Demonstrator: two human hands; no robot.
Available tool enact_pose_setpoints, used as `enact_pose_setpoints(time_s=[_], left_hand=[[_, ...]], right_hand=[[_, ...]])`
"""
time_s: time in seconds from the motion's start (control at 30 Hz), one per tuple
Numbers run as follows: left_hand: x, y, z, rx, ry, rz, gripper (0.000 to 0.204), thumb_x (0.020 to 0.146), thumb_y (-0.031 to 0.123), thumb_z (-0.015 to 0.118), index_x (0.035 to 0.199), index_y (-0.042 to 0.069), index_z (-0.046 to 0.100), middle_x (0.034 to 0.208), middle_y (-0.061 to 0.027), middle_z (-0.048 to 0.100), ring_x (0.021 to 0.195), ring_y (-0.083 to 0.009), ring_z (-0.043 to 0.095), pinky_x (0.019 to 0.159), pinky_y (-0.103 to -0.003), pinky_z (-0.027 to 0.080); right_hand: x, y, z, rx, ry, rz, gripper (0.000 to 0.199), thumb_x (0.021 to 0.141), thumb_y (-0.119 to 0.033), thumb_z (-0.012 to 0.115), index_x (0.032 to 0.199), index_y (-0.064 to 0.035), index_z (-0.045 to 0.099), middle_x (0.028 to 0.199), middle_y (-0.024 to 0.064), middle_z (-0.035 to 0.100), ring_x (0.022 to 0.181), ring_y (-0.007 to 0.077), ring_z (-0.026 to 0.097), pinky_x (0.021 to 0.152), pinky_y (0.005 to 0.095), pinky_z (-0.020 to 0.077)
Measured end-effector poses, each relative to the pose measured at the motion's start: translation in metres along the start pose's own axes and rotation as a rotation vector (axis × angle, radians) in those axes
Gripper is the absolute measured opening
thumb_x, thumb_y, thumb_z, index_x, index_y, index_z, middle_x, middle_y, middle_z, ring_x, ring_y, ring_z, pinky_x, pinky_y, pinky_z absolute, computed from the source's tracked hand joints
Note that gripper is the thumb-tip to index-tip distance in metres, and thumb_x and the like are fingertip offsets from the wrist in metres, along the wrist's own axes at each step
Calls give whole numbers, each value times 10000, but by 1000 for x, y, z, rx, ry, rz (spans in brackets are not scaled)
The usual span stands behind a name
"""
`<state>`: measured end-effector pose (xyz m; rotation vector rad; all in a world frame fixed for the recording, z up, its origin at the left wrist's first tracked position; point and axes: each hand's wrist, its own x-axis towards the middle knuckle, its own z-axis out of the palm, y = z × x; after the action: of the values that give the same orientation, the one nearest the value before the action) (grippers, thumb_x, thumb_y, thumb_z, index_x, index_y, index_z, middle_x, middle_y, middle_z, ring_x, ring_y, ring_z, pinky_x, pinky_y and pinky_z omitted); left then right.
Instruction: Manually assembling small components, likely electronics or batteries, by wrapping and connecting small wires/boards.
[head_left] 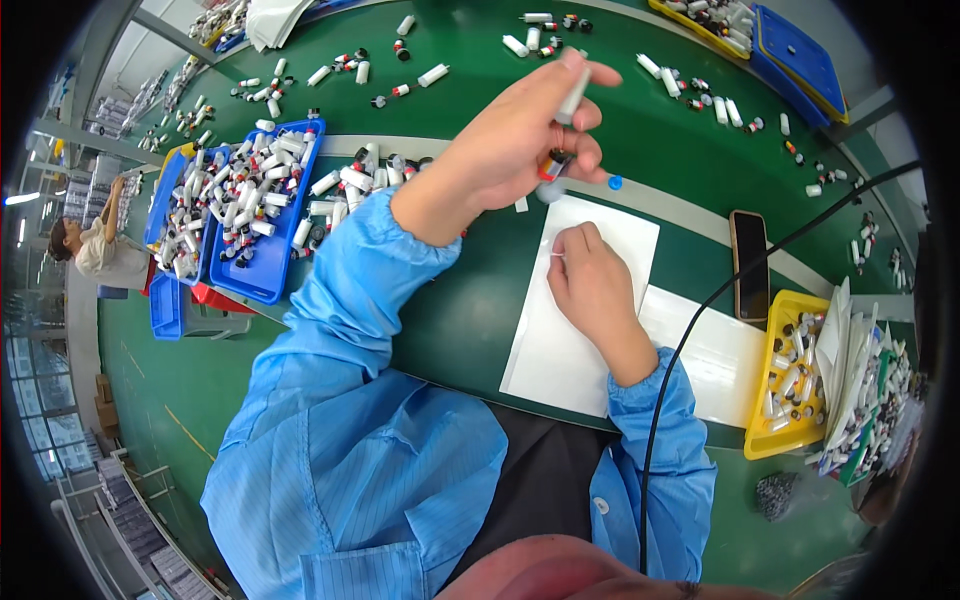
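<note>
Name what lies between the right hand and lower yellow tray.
Head view: a second white sheet lies between the right hand and that tray; a black cable crosses in front.

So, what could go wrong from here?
1. The white cylinder in the left hand could slip; it seems held by the fingers alone.
2. Loose parts heaped in the blue tray might spill if the left sleeve knocks it.
3. The black cable passing in front of the right sleeve may snag.

Toward nine o'clock the blue tray (262, 283) is glossy plastic, toward seven the jacket (370, 480) shiny cloth, toward four the white sheet (555, 350) smooth paper.
</note>
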<state>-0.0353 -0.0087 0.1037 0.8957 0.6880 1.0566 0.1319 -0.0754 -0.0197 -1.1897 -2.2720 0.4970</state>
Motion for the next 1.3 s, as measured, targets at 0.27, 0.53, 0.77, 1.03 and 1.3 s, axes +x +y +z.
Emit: enact_pose_setpoints(time_s=[0.27, 0.53, 0.77, 1.03, 1.3], left_hand=[[27, -54, -16, -618, 286, -26, 364, 1061, 431, 400, 1128, 99, 533, 960, -75, 556, 923, -243, 613, 911, -446, 567], [24, -90, 0, -464, -32, -93, 441, 1079, 451, 279, 1135, 107, 549, 1335, -200, 576, 1252, -289, 544, 1005, -412, 463], [21, -93, 4, 246, -106, 72, 421, 967, 198, 609, 1341, 29, 512, 1255, -145, 623, 1139, -205, 605, 976, -332, 478], [23, -95, -3, 313, -72, 113, 433, 870, 33, 724, 1272, -5, 567, 1148, -134, 651, 1038, -179, 656, 920, -298, 531], [27, -94, -3, 454, -117, 287, 342, 884, 29, 713, 1205, -4, 602, 1167, -145, 675, 1053, -185, 663, 929, -318, 549]], right_hand=[[3, 24, -2, 712, 570, 139, 438, 787, -38, 777, 1113, -42, 485, 898, 58, 591, 758, 151, 573, 690, 312, 491], [11, 29, -8, 576, 703, -9, 578, 801, 14, 735, 1293, -23, 435, 1038, 122, 637, 926, 187, 629, 865, 311, 501], [10, 37, -10, 670, 769, 38, 562, 807, 46, 700, 1293, -19, 425, 1017, 93, 592, 850, 142, 605, 786, 285, 499], [10, 35, -18, 543, 842, -90, 488, 825, 46, 694, 1255, -17, 471, 1048, 100, 614, 846, 129, 603, 774, 270, 492], [10, 38, -24, 735, 816, 79, 379, 861, 33, 675, 1200, -6, 510, 971, 91, 650, 909, 123, 619, 820, 254, 490]])
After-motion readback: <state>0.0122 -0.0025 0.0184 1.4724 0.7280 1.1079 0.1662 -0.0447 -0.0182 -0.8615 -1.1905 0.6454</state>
